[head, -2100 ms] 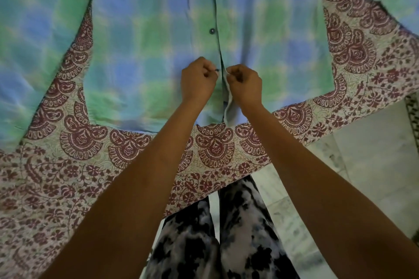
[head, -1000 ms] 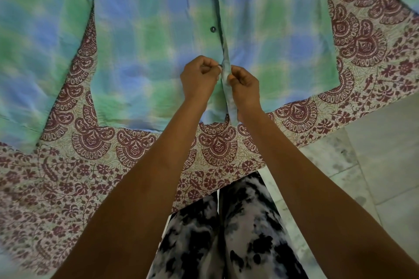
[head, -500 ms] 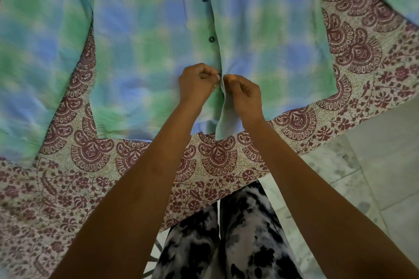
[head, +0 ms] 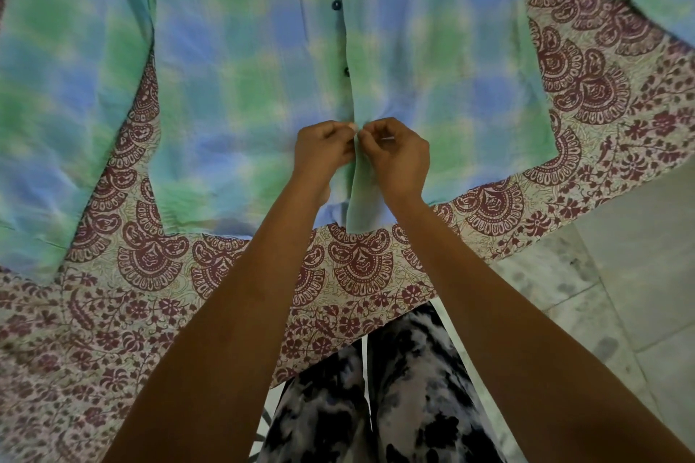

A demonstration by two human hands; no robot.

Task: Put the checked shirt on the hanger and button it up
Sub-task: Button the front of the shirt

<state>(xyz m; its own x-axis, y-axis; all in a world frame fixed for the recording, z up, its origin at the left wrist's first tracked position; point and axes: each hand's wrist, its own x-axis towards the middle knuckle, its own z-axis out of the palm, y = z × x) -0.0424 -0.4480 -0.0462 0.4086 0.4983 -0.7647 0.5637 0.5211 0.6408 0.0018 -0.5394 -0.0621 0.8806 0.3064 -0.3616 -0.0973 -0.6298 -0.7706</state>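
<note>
A maroon paisley bedsheet (head: 361, 271) covers the bed. My left hand (head: 324, 152) and right hand (head: 398, 154) both pinch the checked shirt (head: 240, 86) at its placket, just below the lower fastened button (head: 346, 71). The shirt lies spread flat; no hanger visible. I judge the cloth thin and floppy, best gripped near the edge.

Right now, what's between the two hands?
In the head view, only the shirt's front edge, a narrow strip of checked fabric, lies between the left hand and right hand, pinched from both sides.
</note>
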